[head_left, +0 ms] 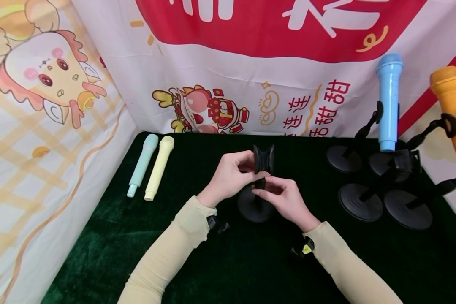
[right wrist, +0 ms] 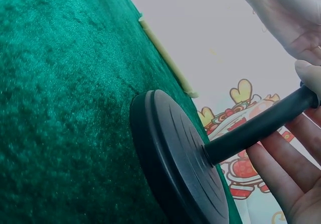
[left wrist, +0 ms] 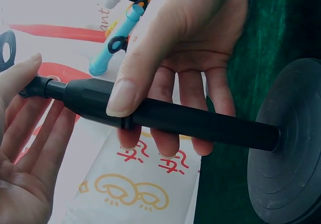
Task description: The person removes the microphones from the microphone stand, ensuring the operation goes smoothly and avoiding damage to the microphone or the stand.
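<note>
A black microphone stand's round base [head_left: 254,207] stands on the dark green cloth, its pole upright. My left hand [head_left: 233,175] is at the upper end, beside the black clip [head_left: 264,159]. Just below it, my right hand [head_left: 285,196] grips the pole. In the left wrist view, the right hand [left wrist: 185,38] pinches the black pole [left wrist: 200,126] with thumb and fingers, while the left hand [left wrist: 30,158] holds the thin neck by the clip. The right wrist view has the right hand [right wrist: 296,169] round the pole [right wrist: 261,128], above the base [right wrist: 175,158].
On the left of the cloth lie a mint microphone [head_left: 142,164] and a pale yellow one [head_left: 159,166]. Several black stands are at the right, with a blue microphone [head_left: 389,101] and an orange one [head_left: 454,109] upheld there. A printed curtain [head_left: 213,63] hangs behind.
</note>
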`<action>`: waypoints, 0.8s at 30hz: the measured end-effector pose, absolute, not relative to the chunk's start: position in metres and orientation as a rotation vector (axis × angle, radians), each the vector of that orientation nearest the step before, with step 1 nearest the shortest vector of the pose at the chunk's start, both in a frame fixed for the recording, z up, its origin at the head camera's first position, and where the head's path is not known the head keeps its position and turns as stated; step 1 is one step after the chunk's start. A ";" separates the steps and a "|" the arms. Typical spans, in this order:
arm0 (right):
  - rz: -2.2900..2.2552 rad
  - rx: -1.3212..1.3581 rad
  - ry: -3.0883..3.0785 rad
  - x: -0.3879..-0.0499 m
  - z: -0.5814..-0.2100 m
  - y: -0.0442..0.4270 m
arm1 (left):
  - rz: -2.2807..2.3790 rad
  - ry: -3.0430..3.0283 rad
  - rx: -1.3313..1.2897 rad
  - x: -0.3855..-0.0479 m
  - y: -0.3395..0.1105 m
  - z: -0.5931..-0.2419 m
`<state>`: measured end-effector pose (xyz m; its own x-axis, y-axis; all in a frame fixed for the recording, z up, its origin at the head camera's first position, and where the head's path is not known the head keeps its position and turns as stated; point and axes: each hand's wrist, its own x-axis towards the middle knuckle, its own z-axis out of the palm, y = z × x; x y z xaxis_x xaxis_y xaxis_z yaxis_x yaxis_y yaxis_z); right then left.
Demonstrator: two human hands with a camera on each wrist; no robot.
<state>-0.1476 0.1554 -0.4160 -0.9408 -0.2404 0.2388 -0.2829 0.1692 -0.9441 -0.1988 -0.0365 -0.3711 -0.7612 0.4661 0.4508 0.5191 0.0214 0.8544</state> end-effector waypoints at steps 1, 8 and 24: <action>1.930 0.529 -2.378 -0.148 -0.416 0.156 | -1.891 -2.215 -1.066 -0.198 -0.037 -0.371; 1.916 0.525 -2.392 -0.147 -0.415 0.155 | -1.908 -2.195 -1.056 -0.198 -0.036 -0.374; 1.905 0.506 -2.398 -0.146 -0.414 0.155 | -1.946 -2.207 -1.042 -0.197 -0.035 -0.384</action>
